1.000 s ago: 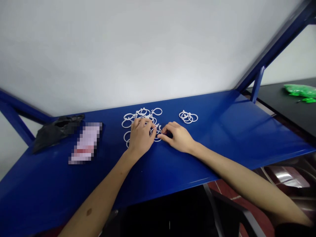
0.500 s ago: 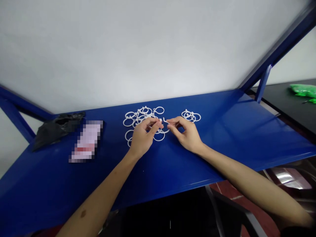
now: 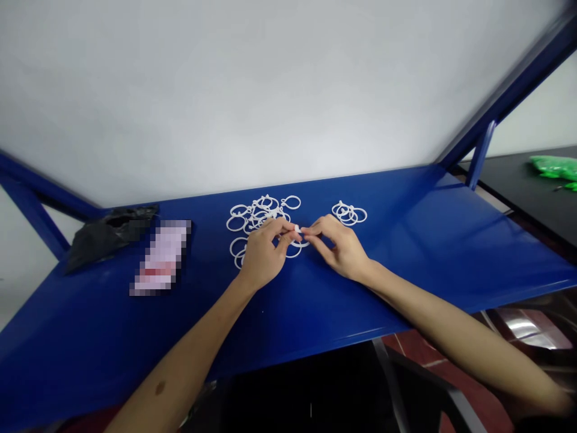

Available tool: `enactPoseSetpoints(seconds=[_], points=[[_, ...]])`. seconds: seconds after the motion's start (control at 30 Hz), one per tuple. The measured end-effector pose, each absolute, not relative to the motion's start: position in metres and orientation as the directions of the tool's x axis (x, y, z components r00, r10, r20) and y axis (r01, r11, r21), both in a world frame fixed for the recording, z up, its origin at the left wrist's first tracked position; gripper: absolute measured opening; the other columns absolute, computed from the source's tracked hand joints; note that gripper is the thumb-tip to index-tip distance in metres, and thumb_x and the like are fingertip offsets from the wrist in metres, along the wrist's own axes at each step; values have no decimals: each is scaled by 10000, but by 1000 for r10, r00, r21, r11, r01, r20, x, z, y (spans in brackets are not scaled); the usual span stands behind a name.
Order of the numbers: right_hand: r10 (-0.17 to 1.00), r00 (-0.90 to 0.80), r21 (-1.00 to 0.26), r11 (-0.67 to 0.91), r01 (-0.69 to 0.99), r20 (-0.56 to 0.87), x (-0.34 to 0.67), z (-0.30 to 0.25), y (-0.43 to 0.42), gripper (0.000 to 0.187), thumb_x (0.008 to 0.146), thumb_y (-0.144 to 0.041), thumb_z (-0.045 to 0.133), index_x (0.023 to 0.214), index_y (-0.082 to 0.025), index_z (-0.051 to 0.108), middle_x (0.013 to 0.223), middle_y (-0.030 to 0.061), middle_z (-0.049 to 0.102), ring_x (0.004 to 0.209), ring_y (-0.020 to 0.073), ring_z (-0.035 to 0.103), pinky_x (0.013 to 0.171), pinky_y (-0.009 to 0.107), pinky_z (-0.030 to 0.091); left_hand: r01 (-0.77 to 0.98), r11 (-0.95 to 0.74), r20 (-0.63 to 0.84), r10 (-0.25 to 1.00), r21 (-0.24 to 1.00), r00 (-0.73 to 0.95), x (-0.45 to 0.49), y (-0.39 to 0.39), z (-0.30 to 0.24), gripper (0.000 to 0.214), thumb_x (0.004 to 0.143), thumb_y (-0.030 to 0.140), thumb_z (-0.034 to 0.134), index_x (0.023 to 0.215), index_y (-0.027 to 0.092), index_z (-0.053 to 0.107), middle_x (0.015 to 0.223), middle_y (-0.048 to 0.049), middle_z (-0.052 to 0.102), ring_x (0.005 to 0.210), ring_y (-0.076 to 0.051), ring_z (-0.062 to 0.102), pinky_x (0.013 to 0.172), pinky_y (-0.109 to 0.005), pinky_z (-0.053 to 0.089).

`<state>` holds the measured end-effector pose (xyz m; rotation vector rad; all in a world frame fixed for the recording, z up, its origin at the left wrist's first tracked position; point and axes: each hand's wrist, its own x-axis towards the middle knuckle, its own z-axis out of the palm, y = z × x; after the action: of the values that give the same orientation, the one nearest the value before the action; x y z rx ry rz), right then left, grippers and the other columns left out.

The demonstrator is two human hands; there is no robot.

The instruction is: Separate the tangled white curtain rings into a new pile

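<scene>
White ring [image 3: 297,228] sat between the hands, left hand [image 3: 265,249] clamped on its small end, right hand [image 3: 339,245] pinching it from the other side, both equally near tbh, couldn't tell its tilt, bigger ring pile [image 3: 273,212] just past the left fingers, smaller cluster [image 3: 345,211] off right on the blue table [image 3: 279,325]

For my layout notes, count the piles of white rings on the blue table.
2: a larger pile of thin white rings, partly hidden by the left hand, and a smaller white pile just beyond the right hand.
</scene>
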<state>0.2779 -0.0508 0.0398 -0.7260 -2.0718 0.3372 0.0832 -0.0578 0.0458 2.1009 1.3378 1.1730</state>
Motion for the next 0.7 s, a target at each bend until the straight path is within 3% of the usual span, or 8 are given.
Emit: enactPoseSetpoints(seconds=[0.1, 0.17, 0.3, 0.53, 0.7], points=[[630, -389, -369, 740, 562, 672, 285, 42, -40, 110, 991, -229, 549, 972, -224, 657, 933, 62, 676, 834, 201, 584, 743, 357, 502, 709, -520, 506, 821, 476, 263, 81, -50, 37, 140, 950, 293, 591, 1045, 241, 681, 992, -33, 754, 987, -231, 635, 900, -405, 509], [678, -272, -325, 615, 718, 682, 295, 44, -30, 136, 978, -233, 544, 940, -228, 675, 952, 76, 666, 861, 220, 582, 710, 357, 495, 800, -494, 496, 817, 340, 294, 79, -46, 31, 212, 932, 301, 614, 1121, 234, 685, 1065, -62, 731, 1054, -271, 591, 951, -455, 476], [772, -19, -356, 315, 880, 635, 324, 41, -6, 145, 939, -240, 557, 926, -222, 700, 933, 83, 663, 884, 245, 587, 673, 351, 478, 883, -419, 421, 854, 213, 304, 77, -45, 25, 181, 896, 305, 647, 1033, 211, 719, 1025, -90, 699, 1043, -318, 557, 906, -482, 462], [889, 83, -452, 146, 880, 450, 347, 28, 18, 131, 892, -250, 612, 974, -199, 701, 886, 75, 699, 857, 251, 596, 789, 399, 482, 873, -417, 418, 861, 253, 291, 75, -42, 22, 60, 893, 258, 664, 919, 219, 701, 948, -51, 729, 985, -301, 557, 864, -457, 435], [854, 80, -417, 168, 893, 514, 344, 33, 13, 151, 900, -273, 590, 959, -195, 705, 933, 103, 691, 937, 290, 578, 830, 445, 481, 834, -422, 511, 834, 354, 205, 76, -43, 29, 81, 890, 244, 681, 969, 230, 690, 881, -27, 757, 946, -282, 590, 844, -442, 440]])
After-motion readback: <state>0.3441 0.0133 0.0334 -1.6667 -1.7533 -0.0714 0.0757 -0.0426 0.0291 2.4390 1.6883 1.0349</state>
